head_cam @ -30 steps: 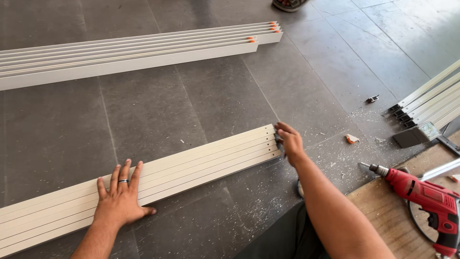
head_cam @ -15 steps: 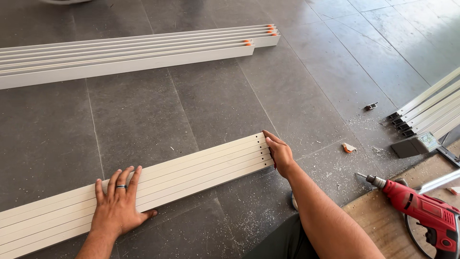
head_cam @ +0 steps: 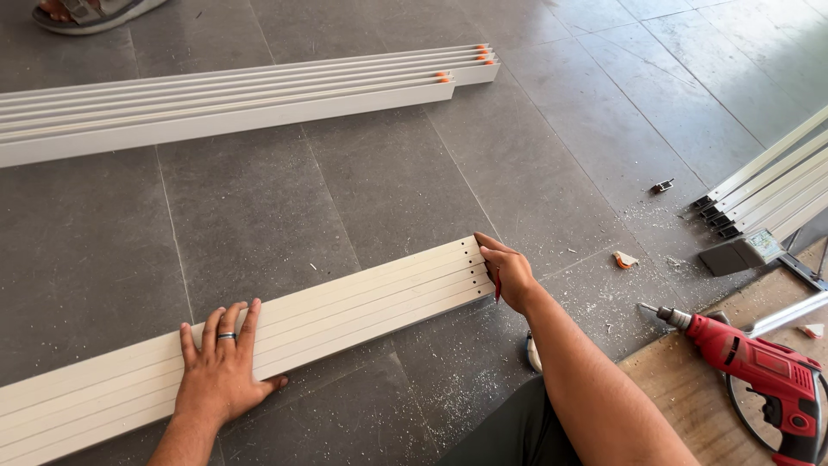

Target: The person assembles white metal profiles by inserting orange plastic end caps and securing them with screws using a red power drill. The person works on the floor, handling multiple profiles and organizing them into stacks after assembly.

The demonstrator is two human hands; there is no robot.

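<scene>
The left hand (head_cam: 220, 367) lay flat with fingers spread on the white strips (head_cam: 259, 332) on the gray floor (head_cam: 388, 173), likely to hold them down, while the right hand (head_cam: 511, 276), fingers pressed together around a red pencil (head_cam: 498, 285), pushed their ends even.

You've got five cream strips (head_cam: 345, 302) side by side under your two hands, about five more white bars (head_cam: 233, 91) in the far bundle, one red drill (head_cam: 759, 371), and one sandalled foot (head_cam: 86, 10) up top.
</scene>
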